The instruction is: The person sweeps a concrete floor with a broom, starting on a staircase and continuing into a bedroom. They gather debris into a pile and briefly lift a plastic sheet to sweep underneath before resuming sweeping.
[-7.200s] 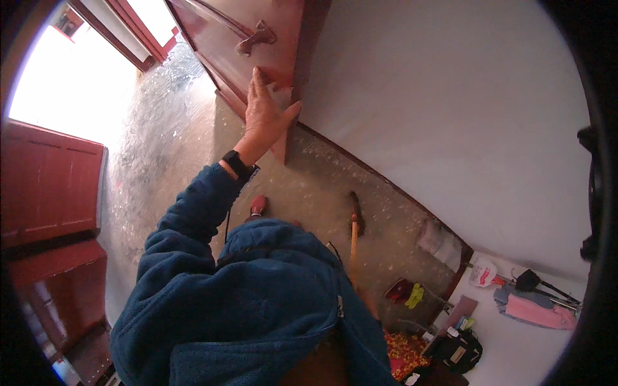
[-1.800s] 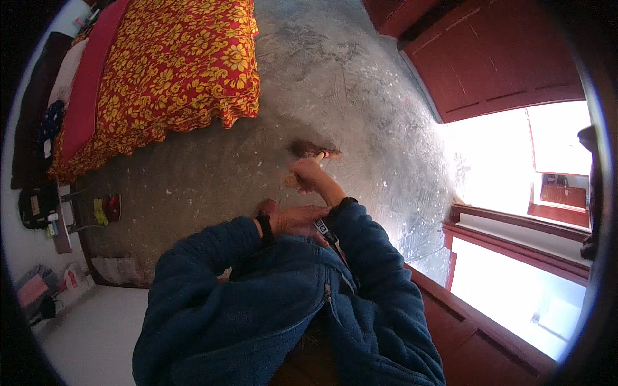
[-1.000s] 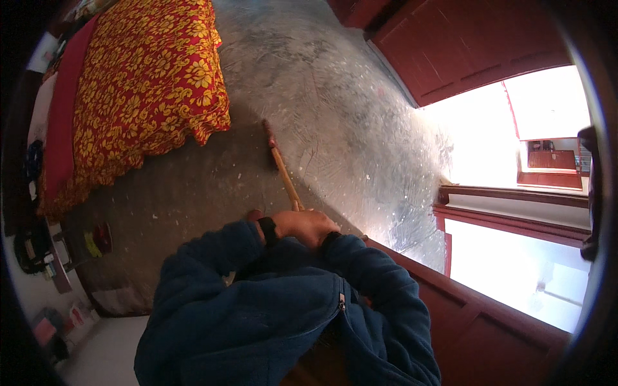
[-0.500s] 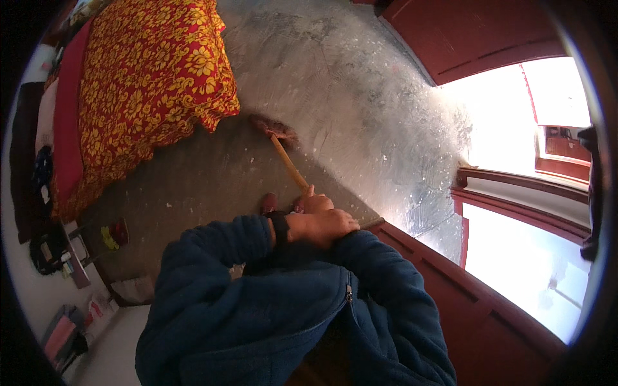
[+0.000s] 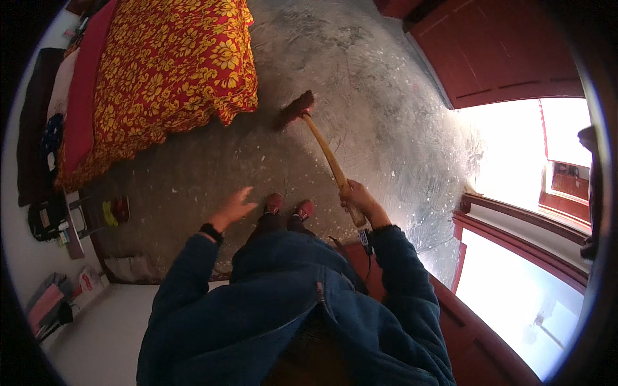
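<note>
A broom with a pale wooden handle [image 5: 326,152] and a dark reddish head [image 5: 297,110] slants across the floor ahead of me. Its head is beside the corner of the bed. My right hand [image 5: 362,199] is wrapped round the upper part of the handle, with the handle's end showing below the fingers. Off to the left, my left hand [image 5: 234,208] is in the air, fingers stretched out and holding nothing. A dark band circles each wrist. My reddish shoes [image 5: 273,203] are on the floor between the two hands.
A bed [image 5: 174,71] with a red and yellow floral cover fills the upper left. Red doors [image 5: 496,51] and a bright doorway [image 5: 508,138] lie to the right. Yellow and red footwear [image 5: 116,211] sits by the left wall. The grey concrete floor [image 5: 380,83] is speckled white.
My left hand has let go of the broom and swung left, its fingers spreading. My right hand keeps the handle and has moved right; the broom's head has shifted right and turned.
</note>
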Action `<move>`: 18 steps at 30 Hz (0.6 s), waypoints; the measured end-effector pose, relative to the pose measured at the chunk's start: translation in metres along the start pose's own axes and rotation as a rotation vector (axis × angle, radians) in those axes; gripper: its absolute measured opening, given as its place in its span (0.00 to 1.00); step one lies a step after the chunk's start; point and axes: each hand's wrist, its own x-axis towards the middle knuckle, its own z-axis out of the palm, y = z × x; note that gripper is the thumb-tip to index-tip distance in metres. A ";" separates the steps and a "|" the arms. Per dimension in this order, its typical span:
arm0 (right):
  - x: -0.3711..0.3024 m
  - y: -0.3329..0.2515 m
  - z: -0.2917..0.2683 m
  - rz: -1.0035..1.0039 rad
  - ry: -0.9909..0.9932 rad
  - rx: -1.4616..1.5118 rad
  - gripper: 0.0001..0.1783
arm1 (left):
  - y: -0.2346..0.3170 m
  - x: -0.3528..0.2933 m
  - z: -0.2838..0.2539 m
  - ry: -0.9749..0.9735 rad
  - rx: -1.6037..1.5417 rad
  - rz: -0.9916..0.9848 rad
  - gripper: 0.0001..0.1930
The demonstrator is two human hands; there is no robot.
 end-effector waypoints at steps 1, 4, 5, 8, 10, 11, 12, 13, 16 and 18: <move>0.009 -0.005 -0.005 -0.039 -0.062 0.102 0.13 | -0.036 -0.009 -0.008 0.087 -0.014 -0.122 0.34; 0.040 -0.022 -0.009 0.024 -0.086 0.189 0.08 | -0.128 -0.035 -0.014 0.119 0.390 -0.235 0.24; 0.051 -0.026 -0.009 0.024 -0.009 0.041 0.09 | -0.154 -0.048 -0.011 0.080 0.407 -0.311 0.20; 0.072 -0.018 -0.014 0.044 0.179 -0.181 0.10 | -0.207 -0.088 0.018 0.173 0.042 -0.381 0.15; 0.055 0.013 -0.041 -0.070 0.178 0.013 0.11 | -0.220 -0.108 0.030 0.020 0.262 -0.321 0.15; 0.042 0.032 -0.057 -0.300 0.228 -0.251 0.09 | -0.220 -0.112 0.037 -0.037 0.310 -0.335 0.14; 0.028 0.049 -0.074 -0.352 0.246 -0.393 0.10 | -0.215 -0.116 0.043 -0.013 0.207 -0.387 0.14; 0.006 0.070 -0.091 -0.387 0.269 -0.497 0.11 | -0.208 -0.117 0.048 0.036 0.041 -0.468 0.14; -0.064 0.117 -0.130 0.029 0.317 -0.390 0.15 | -0.178 -0.108 0.056 0.069 -0.017 -0.553 0.14; -0.106 0.137 -0.138 0.165 0.367 -0.235 0.17 | -0.162 -0.093 0.051 0.046 -0.016 -0.493 0.14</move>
